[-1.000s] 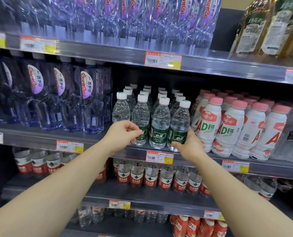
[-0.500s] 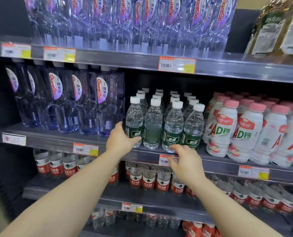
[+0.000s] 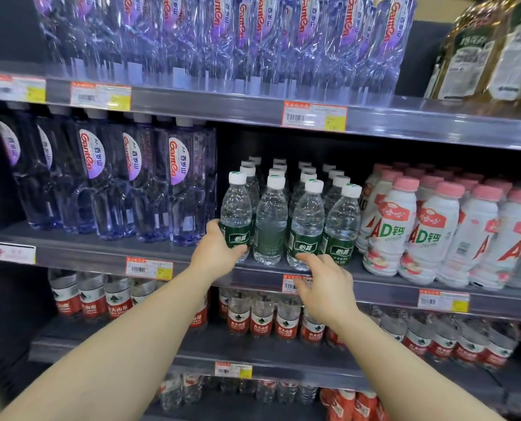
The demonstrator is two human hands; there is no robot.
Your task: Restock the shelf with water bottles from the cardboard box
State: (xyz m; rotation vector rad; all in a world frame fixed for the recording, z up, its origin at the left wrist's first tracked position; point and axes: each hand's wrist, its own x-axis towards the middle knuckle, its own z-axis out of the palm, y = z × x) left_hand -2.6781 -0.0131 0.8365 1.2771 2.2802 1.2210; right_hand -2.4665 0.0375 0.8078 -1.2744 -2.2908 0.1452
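Small clear water bottles with green labels and white caps stand in rows on the middle shelf (image 3: pixel 107 258). My left hand (image 3: pixel 215 253) is wrapped around the lower part of the front left bottle (image 3: pixel 236 208), which stands upright on the shelf. Beside it stand a second front bottle (image 3: pixel 270 220), a third (image 3: pixel 307 220) and a fourth (image 3: pixel 342 220). My right hand (image 3: pixel 326 284) hovers in front of the shelf edge, fingers apart, fingertips just at the base of the third bottle. No cardboard box is in view.
Tall purple-labelled water bottles (image 3: pixel 174 183) fill the shelf's left and the top shelf. White drink bottles with pink caps (image 3: pixel 396 229) stand close on the right. Red-labelled water bottles (image 3: pixel 262 317) line the shelf below. Price tags (image 3: pixel 313 115) run along the shelf edges.
My left hand has closed around the front left bottle. My right hand let go of the right-hand bottle and dropped back to the shelf edge. The view shifted left.
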